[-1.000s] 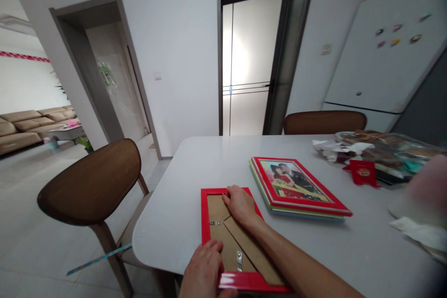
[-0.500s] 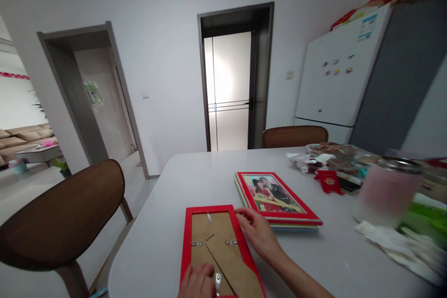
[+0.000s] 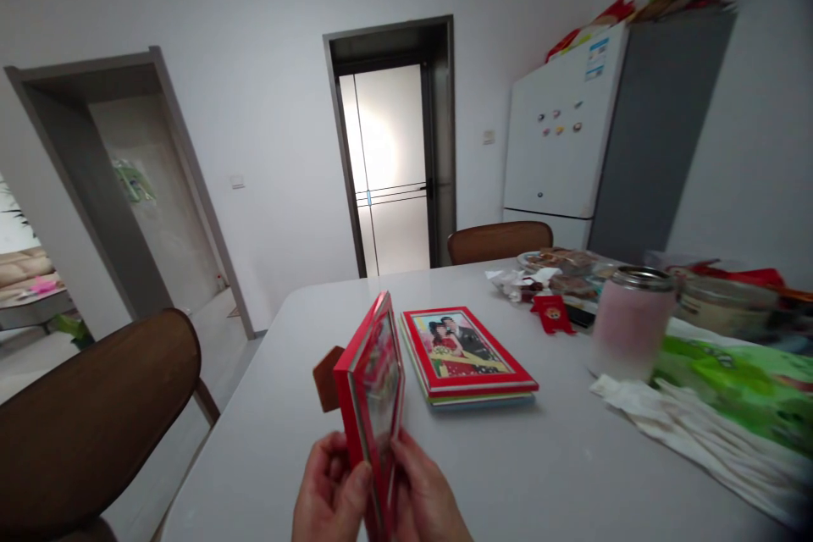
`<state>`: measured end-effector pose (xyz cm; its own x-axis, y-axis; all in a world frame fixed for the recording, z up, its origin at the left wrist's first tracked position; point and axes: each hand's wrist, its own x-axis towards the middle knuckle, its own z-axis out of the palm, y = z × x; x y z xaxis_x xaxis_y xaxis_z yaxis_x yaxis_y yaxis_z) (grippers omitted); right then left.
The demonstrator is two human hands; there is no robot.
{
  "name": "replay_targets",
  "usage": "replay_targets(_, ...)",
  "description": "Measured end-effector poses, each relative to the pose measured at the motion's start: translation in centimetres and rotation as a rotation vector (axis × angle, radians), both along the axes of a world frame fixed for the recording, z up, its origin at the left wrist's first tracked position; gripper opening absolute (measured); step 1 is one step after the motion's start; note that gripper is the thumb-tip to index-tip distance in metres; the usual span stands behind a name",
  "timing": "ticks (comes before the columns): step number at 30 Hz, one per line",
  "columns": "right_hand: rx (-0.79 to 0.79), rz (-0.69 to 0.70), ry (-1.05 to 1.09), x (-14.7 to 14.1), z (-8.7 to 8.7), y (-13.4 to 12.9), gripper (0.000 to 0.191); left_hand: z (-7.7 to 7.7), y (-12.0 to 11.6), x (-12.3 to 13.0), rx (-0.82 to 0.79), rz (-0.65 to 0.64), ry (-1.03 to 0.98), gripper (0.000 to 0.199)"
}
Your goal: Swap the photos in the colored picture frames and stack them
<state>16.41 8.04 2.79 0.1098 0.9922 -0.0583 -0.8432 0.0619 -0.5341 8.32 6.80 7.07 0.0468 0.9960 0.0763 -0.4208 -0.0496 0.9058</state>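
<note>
Upright on its edge, a red picture frame (image 3: pixel 374 389) is gripped between my two hands near the bottom of the view. My left hand (image 3: pixel 331 487) wraps its lower left side, thumb on the red border. My right hand (image 3: pixel 424 487) closes on the lower right side, its fingers partly hidden behind the frame. The frame's glossy picture side faces right, and a brown stand flap (image 3: pixel 328 378) sticks out from its back on the left. Just right of it, a stack of picture frames (image 3: pixel 470 347) lies flat, a red one with a photo of two people on top.
A pink jar (image 3: pixel 632 322) stands on the white table (image 3: pixel 305 330) at the right, beside crumpled white cloth or paper (image 3: pixel 673 419) and green packaging (image 3: pixel 737 381). A red packet (image 3: pixel 552 315) lies farther back. Brown chairs (image 3: pixel 102 432) stand at the left and far side.
The red frame was lying back side up on the table; now it is lifted and turned upright, held in both hands. My view has shifted a little to the right.
</note>
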Motion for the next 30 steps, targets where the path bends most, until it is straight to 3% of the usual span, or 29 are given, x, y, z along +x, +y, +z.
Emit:
replay_targets(3, -0.049, -0.085, -0.169, 5.8, 2.2, 0.7, 0.040, 2.6, 1.0, 0.7, 0.068, 0.056, -0.079, 0.054)
replay_targets(6, -0.111, -0.101, -0.530, 12.5, 3.8, 2.3, 0.040, 3.4, 2.7, 2.8, 0.107, -0.024, -0.033, 0.049)
replay_targets(9, -0.158, -0.157, -1.022, 18.2, 4.7, 4.6, 0.037, 2.0, 5.0, 6.4, 0.148, -0.121, 0.050, 0.047)
replay_targets(14, -0.259, -0.251, -1.273, 24.0, 3.6, 8.3, 0.040, -1.9, 8.5, 11.6, 0.123, -0.139, 0.203, 0.042)
replay_targets(18, -0.309, -0.288, -1.351, 25.7, 1.5, 9.4, 0.046, -4.4, 9.8, 12.8, 0.084, -0.094, 0.355, 0.046)
replay_targets(22, -0.317, -0.230, -1.333, 25.6, 0.2, 8.2, 0.043, -5.7, 10.0, 12.6, 0.061, -0.122, 0.444, 0.053)
replay_targets(27, -0.262, -0.140, -1.200, 23.4, -0.1, 5.8, 0.038, -6.6, 9.9, 11.4, 0.008, -0.140, 0.450, 0.061)
replay_targets(30, -0.183, -0.135, -1.059, 20.5, -0.3, 6.2, 0.039, -6.9, 10.6, 9.2, -0.044, -0.076, 0.429, 0.062)
